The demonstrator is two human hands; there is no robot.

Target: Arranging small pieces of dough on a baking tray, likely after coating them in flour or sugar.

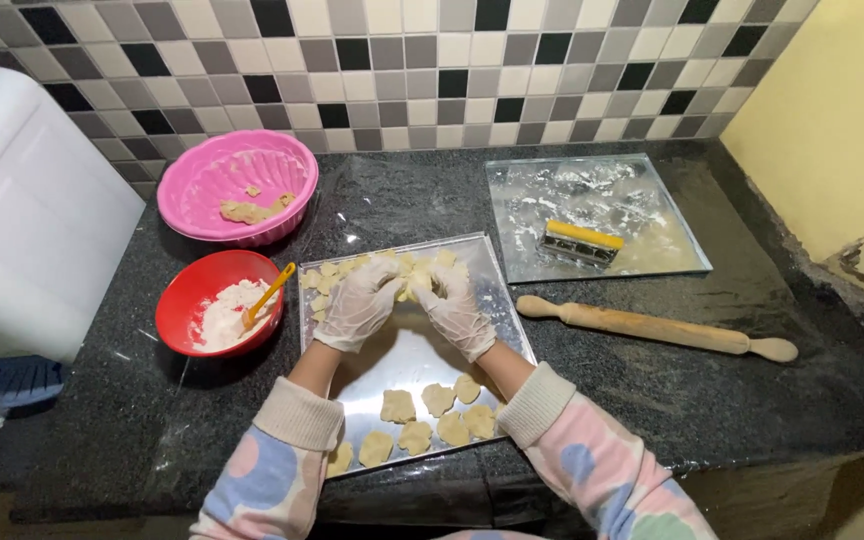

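Two gloved hands are met over the far half of a metal tray [512, 335]. A small piece of dough [414, 285] is pinched between the curled fingertips of the left hand [357, 305] and the right hand [455, 308]; how tightly it is gripped cannot be told. The dough is held just above the tray, beside a cluster of cut pieces [337, 275] laid along the far left edge. A light pinch seems best, since soft dough would be dented by pressure, and it is best lowered flat, apart from its neighbours.

Six more pieces [432, 420] are spread on the near part of the tray, between the sleeves. To the left a red bowl [177, 305] of flour is stood with a yellow spoon [270, 293] in it; further off, a pink bowl [292, 160] with leftover dough is seen. To the right a rolling pin [657, 328] is laid on the dark counter [772, 400], and beyond it a floured second tray [672, 235] carries a yellow-topped cutter [580, 241]. The crowded far edge is the main obstacle.
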